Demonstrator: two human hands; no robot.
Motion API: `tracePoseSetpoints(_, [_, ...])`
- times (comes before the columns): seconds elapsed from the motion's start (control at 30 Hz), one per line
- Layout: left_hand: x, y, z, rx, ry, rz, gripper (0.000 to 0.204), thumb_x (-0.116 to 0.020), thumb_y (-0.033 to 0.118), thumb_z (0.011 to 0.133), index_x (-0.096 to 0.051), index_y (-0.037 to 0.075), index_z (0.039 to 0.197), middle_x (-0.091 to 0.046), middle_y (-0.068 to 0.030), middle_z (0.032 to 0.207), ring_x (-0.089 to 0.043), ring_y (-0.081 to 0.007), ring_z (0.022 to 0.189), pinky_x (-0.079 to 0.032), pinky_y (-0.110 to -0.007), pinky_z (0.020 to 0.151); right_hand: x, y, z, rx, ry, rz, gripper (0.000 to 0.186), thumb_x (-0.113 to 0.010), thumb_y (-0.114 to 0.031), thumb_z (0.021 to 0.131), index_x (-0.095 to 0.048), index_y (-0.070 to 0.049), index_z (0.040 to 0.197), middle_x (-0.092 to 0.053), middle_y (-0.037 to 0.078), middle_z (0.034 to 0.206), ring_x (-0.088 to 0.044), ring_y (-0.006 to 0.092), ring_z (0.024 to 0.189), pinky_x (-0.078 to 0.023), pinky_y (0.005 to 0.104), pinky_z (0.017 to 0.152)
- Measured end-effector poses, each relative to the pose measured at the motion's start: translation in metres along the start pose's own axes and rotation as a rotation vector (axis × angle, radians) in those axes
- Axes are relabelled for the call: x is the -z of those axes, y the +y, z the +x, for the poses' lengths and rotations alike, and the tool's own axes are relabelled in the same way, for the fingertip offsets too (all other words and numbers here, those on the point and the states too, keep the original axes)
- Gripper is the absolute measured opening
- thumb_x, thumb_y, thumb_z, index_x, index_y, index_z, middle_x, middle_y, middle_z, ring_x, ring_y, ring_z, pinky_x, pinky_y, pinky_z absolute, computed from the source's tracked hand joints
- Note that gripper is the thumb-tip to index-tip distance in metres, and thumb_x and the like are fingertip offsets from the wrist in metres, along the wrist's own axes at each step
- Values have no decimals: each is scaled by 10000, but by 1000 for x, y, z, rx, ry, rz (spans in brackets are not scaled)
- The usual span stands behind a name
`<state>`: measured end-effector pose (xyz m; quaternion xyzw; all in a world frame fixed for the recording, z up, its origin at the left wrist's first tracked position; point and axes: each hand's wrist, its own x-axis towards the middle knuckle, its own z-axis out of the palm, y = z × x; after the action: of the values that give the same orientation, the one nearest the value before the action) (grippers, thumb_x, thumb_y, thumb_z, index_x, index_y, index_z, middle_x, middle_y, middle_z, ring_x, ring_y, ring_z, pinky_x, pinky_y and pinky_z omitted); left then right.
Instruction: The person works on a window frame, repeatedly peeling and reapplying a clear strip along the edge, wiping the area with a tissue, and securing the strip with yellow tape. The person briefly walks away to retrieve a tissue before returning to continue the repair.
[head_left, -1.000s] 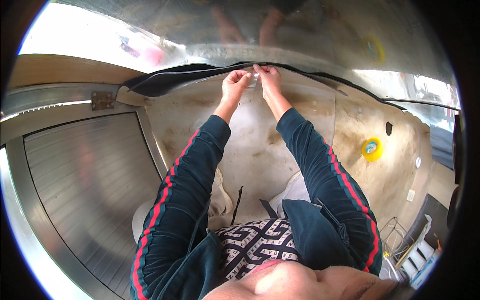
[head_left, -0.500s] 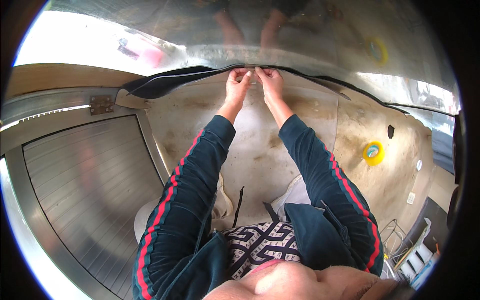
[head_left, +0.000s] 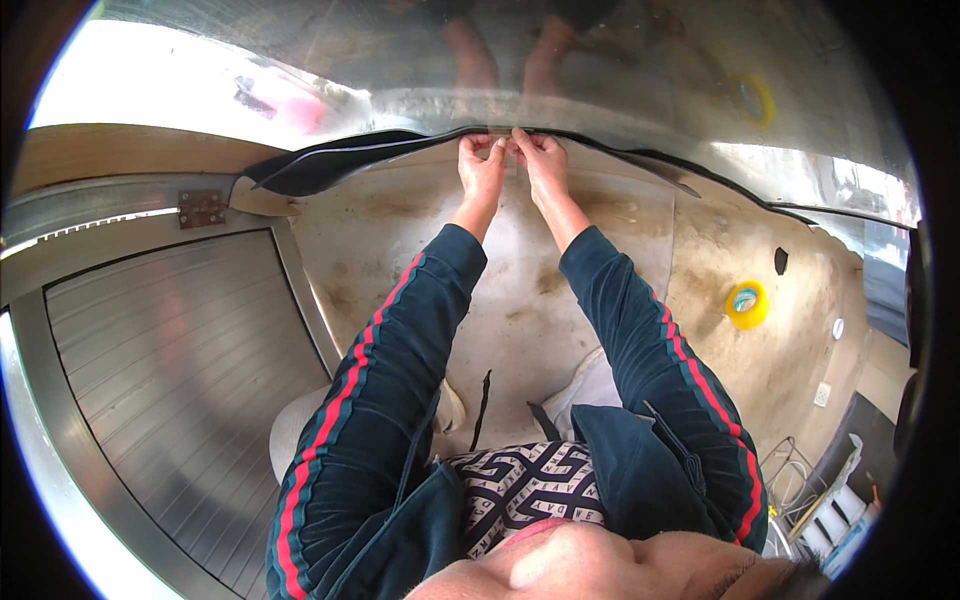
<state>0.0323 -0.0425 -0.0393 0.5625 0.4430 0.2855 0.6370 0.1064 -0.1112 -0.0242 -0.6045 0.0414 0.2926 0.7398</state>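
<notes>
A large glossy pane [head_left: 640, 60] fills the top of the view and mirrors my forearms. Along its near edge runs a thin black edging strip [head_left: 600, 146], which widens into a loose black flap [head_left: 340, 160] on the left. My left hand [head_left: 483, 172] and my right hand [head_left: 541, 165] meet side by side at the middle of this edge. Both have thumb and fingertips pinched on the strip, the right thumb lying highest against the pane's edge. Whatever lies between the fingertips is mostly hidden.
Below my hands is a stained pale surface [head_left: 520, 320]. On its right lie a yellow tape roll [head_left: 746, 305] and a small black scrap [head_left: 781, 262]. At left stands a ribbed metal door panel [head_left: 190, 350] with a hinge [head_left: 202, 209]. Cables [head_left: 790, 475] hang at lower right.
My left forearm has shifted slightly right and the left hand has come a little closer to the right one. Both hands stay at the pane's edge.
</notes>
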Motion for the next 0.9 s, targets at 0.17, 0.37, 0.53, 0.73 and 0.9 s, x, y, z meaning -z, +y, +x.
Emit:
tracePoseSetpoints(0.17, [-8,-2,0,51,69,-51,229,-751,148,898,-560,77,1000,-595,-28,982,-576,-115,778,-535,-274,622,2,-2,0,-8,1,-34,279,-815,-222,864,-638,-6,883,-702,64,832,-646,116,704,-530,252,656])
tracePoseSetpoints(0.37, [-10,-4,2,34,101,-58,202,-751,120,893,-569,81,972,-599,-18,944,-555,-98,722,-485,-262,574,1,0,1,-1,1,-7,262,-807,-202,873,-639,-2,893,-703,71,848,-656,127,709,-538,256,659])
tracePoseSetpoints(0.53, [-10,-9,4,-62,131,-47,180,-748,97,890,-578,82,945,-602,-12,908,-546,-94,676,-480,-258,571,3,0,2,-40,-7,72,261,-799,-187,879,-634,13,913,-707,87,870,-685,147,756,-570,266,715])
tracePoseSetpoints(0.73, [-13,-16,6,-6,175,-100,142,-755,91,851,-626,50,896,-652,-30,840,-578,-133,785,-488,-296,765,6,-1,1,-39,-49,78,260,-777,-174,898,-621,29,943,-714,118,920,-703,165,807,-583,277,762])
tracePoseSetpoints(0.9, [-14,-21,10,-86,161,-98,183,-761,92,884,-581,78,913,-609,4,820,-531,-75,620,-438,-238,544,19,1,1,72,-205,-13,218,-682,-160,967,-618,37,1035,-716,105,974,-699,162,839,-577,290,791])
